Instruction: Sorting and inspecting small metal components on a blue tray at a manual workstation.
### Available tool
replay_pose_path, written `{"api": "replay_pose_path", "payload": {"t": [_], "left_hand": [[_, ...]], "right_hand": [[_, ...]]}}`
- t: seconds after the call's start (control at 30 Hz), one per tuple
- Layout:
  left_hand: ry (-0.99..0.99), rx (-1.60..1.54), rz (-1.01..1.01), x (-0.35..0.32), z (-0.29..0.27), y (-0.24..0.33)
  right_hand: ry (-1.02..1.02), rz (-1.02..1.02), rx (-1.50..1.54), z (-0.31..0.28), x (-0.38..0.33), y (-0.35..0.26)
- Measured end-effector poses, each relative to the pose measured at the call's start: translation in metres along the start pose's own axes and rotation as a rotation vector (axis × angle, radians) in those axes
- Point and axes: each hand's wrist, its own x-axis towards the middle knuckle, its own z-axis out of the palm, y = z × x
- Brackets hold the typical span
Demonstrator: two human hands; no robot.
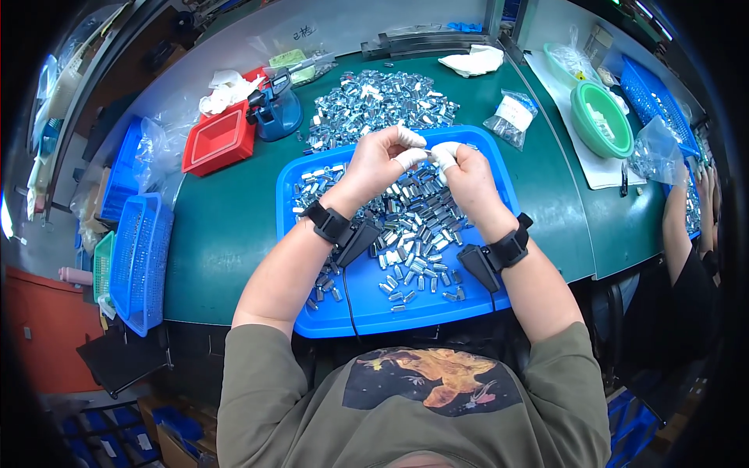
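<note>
My left hand (pixel 378 162) and my right hand (pixel 471 181) meet fingertip to fingertip over the far part of a blue tray (pixel 367 318). White covers wrap the thumb and finger ends. Both hands are closed in a pinch; whatever sits between the fingertips is too small and hidden to name. Below them, many short shiny metal pieces (pixel 427 210), hex-sided in look, lie loose in the tray. Beyond the tray's far rim a larger heap of similar metal pieces (pixel 378 97) is spread on the green table (pixel 222 234).
At the left stand a red bin (pixel 220 139), a blue device with a dial (pixel 277 109) and a blue basket (pixel 142 261). A bag of parts (pixel 512 117) and a white cloth (pixel 473 61) lie at the back right. Past a green bowl (pixel 601 121), a co-worker's arm (pixel 677 218) reaches in.
</note>
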Motion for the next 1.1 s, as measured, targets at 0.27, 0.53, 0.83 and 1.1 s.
{"api": "replay_pose_path", "payload": {"t": [0.27,0.53,0.83,1.1], "left_hand": [[0.235,0.295,0.056,0.025,-0.044,-0.010],[0.241,0.779,0.367,0.020,-0.014,-0.014],[-0.087,0.368,-0.126,0.016,0.002,-0.014],[0.039,-0.377,-0.227,0.007,-0.004,0.000]], "right_hand": [[0.108,0.003,0.044,-0.013,0.011,-0.004],[0.244,-0.065,-0.114,-0.014,0.014,0.001],[0.249,-0.150,-0.127,-0.005,0.016,0.008],[0.110,-0.158,-0.247,-0.003,0.007,0.002]]}}
